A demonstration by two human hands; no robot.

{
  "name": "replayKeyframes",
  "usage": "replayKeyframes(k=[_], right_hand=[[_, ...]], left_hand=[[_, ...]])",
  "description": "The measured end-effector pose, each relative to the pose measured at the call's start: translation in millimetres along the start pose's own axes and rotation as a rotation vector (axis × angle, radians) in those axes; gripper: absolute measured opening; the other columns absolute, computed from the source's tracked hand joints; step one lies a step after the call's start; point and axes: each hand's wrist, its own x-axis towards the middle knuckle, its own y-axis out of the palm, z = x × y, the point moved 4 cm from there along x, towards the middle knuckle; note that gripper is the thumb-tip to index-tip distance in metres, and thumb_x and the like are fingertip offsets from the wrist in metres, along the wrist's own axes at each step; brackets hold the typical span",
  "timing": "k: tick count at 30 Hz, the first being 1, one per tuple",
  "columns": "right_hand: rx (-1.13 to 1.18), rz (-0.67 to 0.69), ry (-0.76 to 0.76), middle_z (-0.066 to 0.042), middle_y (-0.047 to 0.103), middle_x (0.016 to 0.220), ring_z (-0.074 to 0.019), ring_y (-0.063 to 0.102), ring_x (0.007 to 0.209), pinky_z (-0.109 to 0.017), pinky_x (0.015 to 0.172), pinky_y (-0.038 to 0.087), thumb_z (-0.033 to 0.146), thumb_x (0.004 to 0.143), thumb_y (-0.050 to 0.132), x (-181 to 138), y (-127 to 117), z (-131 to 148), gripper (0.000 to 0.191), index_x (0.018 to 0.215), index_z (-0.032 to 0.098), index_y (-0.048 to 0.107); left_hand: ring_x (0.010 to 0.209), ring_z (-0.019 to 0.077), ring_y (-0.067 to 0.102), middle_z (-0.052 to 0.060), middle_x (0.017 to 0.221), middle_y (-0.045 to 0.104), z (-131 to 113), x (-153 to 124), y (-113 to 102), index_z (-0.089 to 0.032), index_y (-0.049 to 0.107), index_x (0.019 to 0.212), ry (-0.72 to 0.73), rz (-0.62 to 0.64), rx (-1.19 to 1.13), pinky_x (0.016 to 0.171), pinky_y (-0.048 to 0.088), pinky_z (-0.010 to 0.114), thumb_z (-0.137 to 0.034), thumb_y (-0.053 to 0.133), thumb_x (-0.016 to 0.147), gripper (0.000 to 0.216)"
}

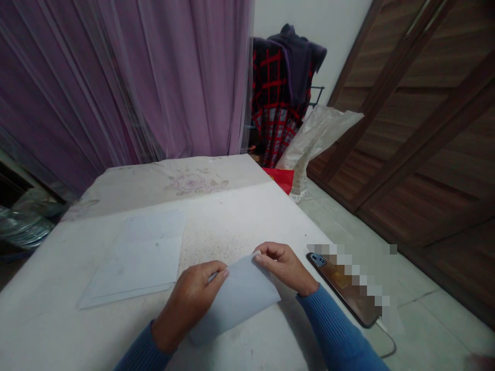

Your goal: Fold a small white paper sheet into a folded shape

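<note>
Between my two hands is a sheet of white paper, tilted up off the table with its far edge raised. My left hand pinches the paper's upper left part between thumb and fingers. At the upper right corner, my right hand grips the paper the same way, and a bit of the corner sticks up past the thumb. To the left of my left hand lie white sheets in a loose, slightly offset stack, flat on the table.
The table has a white cover, with a floral cloth at its far end. A brown phone with a cable lies at the right edge. Beyond are a purple curtain, plastic bag, draped clothes and wooden wardrobe.
</note>
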Motion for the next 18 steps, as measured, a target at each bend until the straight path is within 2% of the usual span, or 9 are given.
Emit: replayKeyframes(k=[2, 7, 18], right_hand=[[0.038, -0.007, -0.006, 0.001, 0.056, 0.067, -0.0108, 0.046, 0.060, -0.023, 0.055, 0.036, 0.058, 0.073, 0.067, -1.8, -0.8, 1.4, 0.042, 0.080, 0.017, 0.066], [0.069, -0.041, 0.021, 0.000, 0.058, 0.066, -0.0110, 0.049, 0.061, -0.023, 0.057, 0.039, 0.058, 0.072, 0.069, -4.1, -3.0, 3.9, 0.043, 0.072, 0.016, 0.064], [0.086, -0.054, 0.018, 0.000, 0.060, 0.067, -0.0107, 0.049, 0.060, -0.024, 0.057, 0.040, 0.058, 0.071, 0.069, -5.1, -1.8, 5.2, 0.042, 0.073, 0.016, 0.065]], left_hand=[[0.074, 0.0161, 0.061, -0.003, 0.076, 0.068, -1.1, -1.3, 1.2, -0.023, 0.067, 0.082, 0.009, 0.005, -0.001, 0.065, 0.038, 0.024, -0.039, 0.042, 0.090, 0.031], [0.075, 0.0163, 0.062, -0.003, 0.077, 0.068, -4.1, -3.0, 2.1, -0.023, 0.067, 0.082, 0.014, -0.002, -0.006, 0.066, 0.038, 0.024, -0.040, 0.043, 0.090, 0.031], [0.073, 0.0157, 0.061, -0.004, 0.074, 0.067, -3.5, -3.9, 0.8, -0.023, 0.068, 0.081, -0.001, -0.007, -0.015, 0.064, 0.038, 0.024, -0.042, 0.045, 0.089, 0.031]])
